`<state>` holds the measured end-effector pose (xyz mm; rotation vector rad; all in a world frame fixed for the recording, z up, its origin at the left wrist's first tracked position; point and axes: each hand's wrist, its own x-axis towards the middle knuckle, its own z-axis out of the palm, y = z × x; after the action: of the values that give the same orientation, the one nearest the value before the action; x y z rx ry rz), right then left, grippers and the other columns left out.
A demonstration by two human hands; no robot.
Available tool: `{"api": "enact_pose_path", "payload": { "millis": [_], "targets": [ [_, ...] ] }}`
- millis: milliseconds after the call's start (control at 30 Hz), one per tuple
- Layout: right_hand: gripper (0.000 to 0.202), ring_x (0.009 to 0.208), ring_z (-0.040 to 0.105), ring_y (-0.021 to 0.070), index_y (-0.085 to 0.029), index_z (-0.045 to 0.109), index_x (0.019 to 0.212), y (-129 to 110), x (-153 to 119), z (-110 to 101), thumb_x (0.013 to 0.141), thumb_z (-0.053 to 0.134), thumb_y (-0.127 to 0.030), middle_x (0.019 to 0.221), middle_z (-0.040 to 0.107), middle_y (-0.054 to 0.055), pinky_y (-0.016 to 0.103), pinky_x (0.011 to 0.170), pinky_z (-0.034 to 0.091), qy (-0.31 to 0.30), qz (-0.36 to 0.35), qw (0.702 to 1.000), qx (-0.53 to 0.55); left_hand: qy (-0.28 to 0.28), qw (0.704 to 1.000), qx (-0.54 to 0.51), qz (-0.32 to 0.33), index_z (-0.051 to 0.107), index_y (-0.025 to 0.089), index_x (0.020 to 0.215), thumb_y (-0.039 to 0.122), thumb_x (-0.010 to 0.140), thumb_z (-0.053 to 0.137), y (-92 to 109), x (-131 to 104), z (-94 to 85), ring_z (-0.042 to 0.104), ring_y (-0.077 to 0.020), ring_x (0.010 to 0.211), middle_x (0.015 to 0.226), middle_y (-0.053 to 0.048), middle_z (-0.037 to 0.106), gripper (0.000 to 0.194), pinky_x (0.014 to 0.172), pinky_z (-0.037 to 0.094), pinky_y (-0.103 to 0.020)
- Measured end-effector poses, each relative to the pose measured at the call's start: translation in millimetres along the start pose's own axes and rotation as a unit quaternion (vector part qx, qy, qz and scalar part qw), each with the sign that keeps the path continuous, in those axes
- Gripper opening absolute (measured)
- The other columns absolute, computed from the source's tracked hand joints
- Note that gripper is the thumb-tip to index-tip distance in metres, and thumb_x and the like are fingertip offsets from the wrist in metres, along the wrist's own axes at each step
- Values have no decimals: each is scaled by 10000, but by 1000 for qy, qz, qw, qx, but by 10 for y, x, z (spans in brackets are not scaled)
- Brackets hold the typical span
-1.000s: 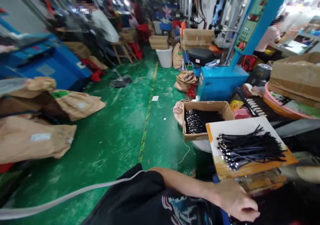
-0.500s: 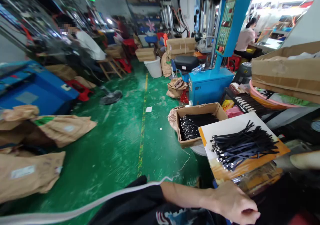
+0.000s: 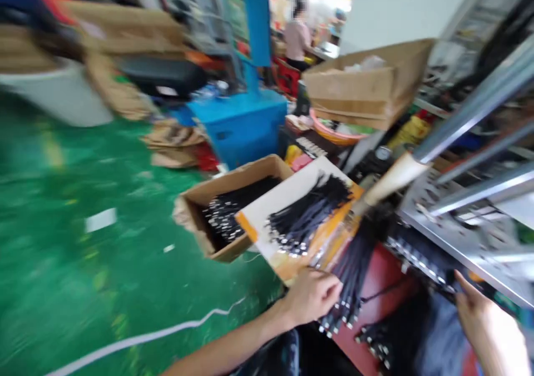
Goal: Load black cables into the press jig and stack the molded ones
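Note:
My left hand [image 3: 315,293] is closed, fingers curled, beside a bundle of black cable-like strips [image 3: 352,273] with silver tips. What it holds, if anything, is hidden. At the right, my right hand [image 3: 486,323] has its index finger stretched out at the end of a dark metal fixture [image 3: 421,256] with a row of silver pieces. Whether the finger touches it I cannot tell. More black strips [image 3: 392,331] lie on a reddish surface [image 3: 377,301] between my hands. A white and orange board [image 3: 256,223] bears another pile of black strips [image 3: 306,212].
A cardboard box [image 3: 196,195] of black strips stands left of the board. Metal rods [image 3: 475,103] of a machine slant above the fixture. Behind are a blue machine cabinet [image 3: 246,125] and a larger carton [image 3: 350,95]. A person [image 3: 297,34] sits farther back.
My view has swung right, bringing the machine rods, the fixture and the reddish surface into view. My right hand now shows with its index finger extended. My left hand is still closed.

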<state>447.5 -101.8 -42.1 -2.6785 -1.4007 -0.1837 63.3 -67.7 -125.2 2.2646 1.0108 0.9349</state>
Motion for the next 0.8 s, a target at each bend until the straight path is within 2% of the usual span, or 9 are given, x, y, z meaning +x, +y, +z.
{"api": "enact_pose_path", "payload": {
  "millis": [67, 133, 233, 433, 533, 567, 633, 700, 800],
  "targets": [
    [560, 597, 732, 335, -246, 713, 1455, 13, -151, -75, 970, 471, -389, 662, 726, 134, 432, 580, 545, -44, 2, 998, -42, -15, 1000, -14, -15, 594, 205, 722, 140, 1012, 533, -27, 45, -31, 618, -112, 546, 602, 36, 626, 304, 580, 402, -247],
    [568, 709, 775, 321, -168, 676, 1489, -138, -217, -158, 1003, 420, -317, 762, 776, 165, 401, 658, 558, -41, -2, 997, -68, -30, 999, -24, -19, 611, 203, 751, 157, 1043, 513, -59, 79, -41, 621, -114, 560, 616, 35, 622, 312, 599, 407, -250],
    [518, 834, 796, 295, -131, 687, 1462, -541, -203, -285, 1033, 423, -249, 908, 812, 193, 358, 751, 566, -37, -9, 996, -78, -44, 999, -28, -8, 641, 201, 786, 185, 1067, 510, -77, 89, -32, 628, -118, 570, 636, 29, 640, 310, 614, 425, -250],
    [542, 874, 803, 282, -157, 586, 1556, -1537, -107, -408, 1036, 443, -209, 971, 817, 166, 329, 765, 574, -128, -84, 987, -54, -36, 999, -20, -22, 721, 200, 825, 240, 1079, 518, -71, 76, -12, 673, -135, 583, 684, -10, 710, 328, 626, 518, -231],
    [554, 856, 796, 284, -145, 573, 1567, -1702, -39, -392, 1032, 453, -222, 1005, 809, 182, 341, 759, 572, -139, -123, 982, -23, -37, 999, -14, -29, 743, 193, 844, 261, 1085, 516, -75, 77, -24, 698, -144, 609, 712, -23, 736, 338, 642, 544, -237],
    [558, 829, 789, 279, -157, 579, 1565, -1630, -25, -372, 1023, 466, -228, 984, 807, 177, 343, 755, 568, -133, -124, 983, -9, -42, 999, -12, -30, 743, 190, 849, 261, 1086, 518, -74, 78, -30, 701, -144, 617, 716, -21, 739, 334, 643, 541, -239],
    [562, 748, 761, 269, -180, 609, 1545, -1275, -50, -320, 999, 502, -255, 890, 793, 159, 351, 731, 554, -107, -93, 990, 7, -51, 998, -10, -29, 740, 185, 864, 254, 1085, 525, -70, 81, -43, 696, -137, 620, 715, -12, 738, 316, 639, 525, -239],
    [550, 670, 719, 275, -169, 666, 1488, -702, -178, -272, 971, 522, -291, 798, 763, 154, 372, 691, 526, -68, -13, 998, -9, -58, 998, -13, -25, 739, 184, 884, 246, 1084, 531, -65, 85, -54, 679, -127, 604, 706, -1, 734, 295, 628, 503, -238],
    [527, 634, 663, 288, -176, 748, 1377, 233, -564, -217, 964, 463, -336, 789, 748, 163, 413, 664, 465, -12, 111, 994, -19, -68, 997, -23, -25, 741, 187, 902, 246, 1083, 544, -66, 95, -63, 663, -115, 590, 712, 8, 740, 274, 627, 486, -240]
  ]
}}
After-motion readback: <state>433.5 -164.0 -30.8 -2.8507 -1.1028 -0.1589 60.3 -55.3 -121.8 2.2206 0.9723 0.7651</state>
